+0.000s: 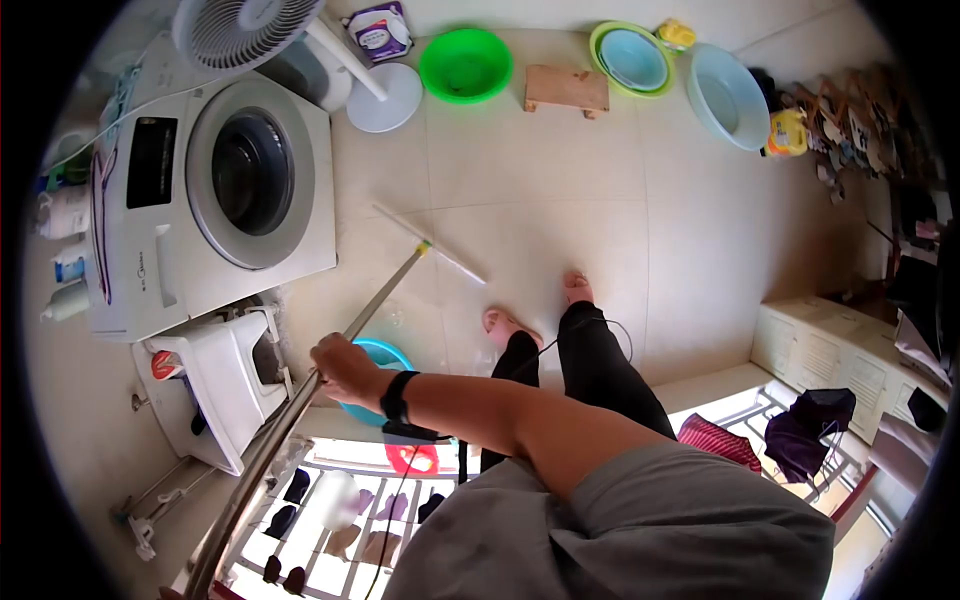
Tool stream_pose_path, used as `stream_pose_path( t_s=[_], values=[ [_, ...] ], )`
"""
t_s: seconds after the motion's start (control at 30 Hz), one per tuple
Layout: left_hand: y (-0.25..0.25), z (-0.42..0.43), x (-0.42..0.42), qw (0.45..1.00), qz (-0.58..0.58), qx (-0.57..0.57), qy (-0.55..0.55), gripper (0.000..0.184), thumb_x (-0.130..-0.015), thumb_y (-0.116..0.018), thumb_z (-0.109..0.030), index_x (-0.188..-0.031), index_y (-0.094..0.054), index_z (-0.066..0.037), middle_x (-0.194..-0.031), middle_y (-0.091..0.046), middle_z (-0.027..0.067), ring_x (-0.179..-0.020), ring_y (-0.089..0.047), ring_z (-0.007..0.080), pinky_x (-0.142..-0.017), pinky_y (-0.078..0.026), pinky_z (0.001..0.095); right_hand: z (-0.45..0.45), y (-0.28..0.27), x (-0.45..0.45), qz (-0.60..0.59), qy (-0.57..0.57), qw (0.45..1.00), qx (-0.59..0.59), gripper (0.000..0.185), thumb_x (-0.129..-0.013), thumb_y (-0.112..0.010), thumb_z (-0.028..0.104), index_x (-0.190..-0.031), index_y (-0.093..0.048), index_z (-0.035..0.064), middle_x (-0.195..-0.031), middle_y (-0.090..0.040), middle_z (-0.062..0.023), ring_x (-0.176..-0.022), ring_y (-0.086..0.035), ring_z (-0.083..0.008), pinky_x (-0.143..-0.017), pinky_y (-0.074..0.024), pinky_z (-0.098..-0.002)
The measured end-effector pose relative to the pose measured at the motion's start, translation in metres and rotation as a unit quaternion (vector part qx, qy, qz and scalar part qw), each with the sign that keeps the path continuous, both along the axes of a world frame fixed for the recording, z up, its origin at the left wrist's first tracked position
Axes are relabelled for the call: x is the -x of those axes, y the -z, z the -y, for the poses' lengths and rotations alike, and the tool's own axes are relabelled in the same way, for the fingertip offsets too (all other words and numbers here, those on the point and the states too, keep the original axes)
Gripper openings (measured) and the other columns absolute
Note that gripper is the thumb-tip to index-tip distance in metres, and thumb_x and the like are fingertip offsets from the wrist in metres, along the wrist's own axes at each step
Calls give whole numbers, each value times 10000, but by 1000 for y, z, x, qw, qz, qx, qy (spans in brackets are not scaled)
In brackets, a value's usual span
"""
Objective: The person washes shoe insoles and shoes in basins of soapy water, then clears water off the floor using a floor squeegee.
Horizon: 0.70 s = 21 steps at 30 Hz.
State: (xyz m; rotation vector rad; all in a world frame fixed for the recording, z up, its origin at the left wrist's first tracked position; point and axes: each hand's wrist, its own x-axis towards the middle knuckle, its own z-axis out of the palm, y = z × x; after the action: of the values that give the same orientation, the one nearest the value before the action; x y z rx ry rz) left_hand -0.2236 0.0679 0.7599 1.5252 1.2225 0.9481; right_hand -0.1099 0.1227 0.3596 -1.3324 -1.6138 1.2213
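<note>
My right hand (347,372), with a black band on its wrist, is wrapped around the metal pole of a floor squeegee (385,290). The pole slants from the lower left up to a yellow-green joint. Its long, thin whitish head (458,265) lies on the tiles, left of my feet in pink slippers (508,328). Partly hidden behind my hand and forearm is a blue basin (385,352). My left hand does not show.
A washing machine (315,190) and a white sink (215,375) stand at the left. Along the far wall are a fan (385,100), a green basin (466,66), a wooden stool (566,90) and a light-blue basin (725,97). A shoe rack (860,125) and pale cabinets (815,345) are at the right.
</note>
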Motion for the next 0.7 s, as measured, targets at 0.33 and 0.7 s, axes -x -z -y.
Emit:
stream_pose_path(
  t_s=[0.33, 0.7],
  values=[
    [168, -12, -42, 979, 189, 71, 26, 232, -708, -646, -167, -646, -449, -59, -690, -440, 77, -682, -420, 195, -538, -564, 440, 9, 88, -237, 174, 159, 969, -68, 96, -647, -631, 44, -719, -568, 55, -797, -556, -142, -842, -535, -356, -695, -458, -435],
    [202, -35, -118, 976, 192, 105, 2, 178, -779, -596, -150, -724, -449, -68, -751, -378, 66, -777, -408, 190, -717, -558, 511, -25, 136, -297, 251, 152, 953, -78, 65, -621, -610, 110, -657, -569, 144, -713, -566, -32, -836, -543, -236, -772, -330, -464]
  ],
)
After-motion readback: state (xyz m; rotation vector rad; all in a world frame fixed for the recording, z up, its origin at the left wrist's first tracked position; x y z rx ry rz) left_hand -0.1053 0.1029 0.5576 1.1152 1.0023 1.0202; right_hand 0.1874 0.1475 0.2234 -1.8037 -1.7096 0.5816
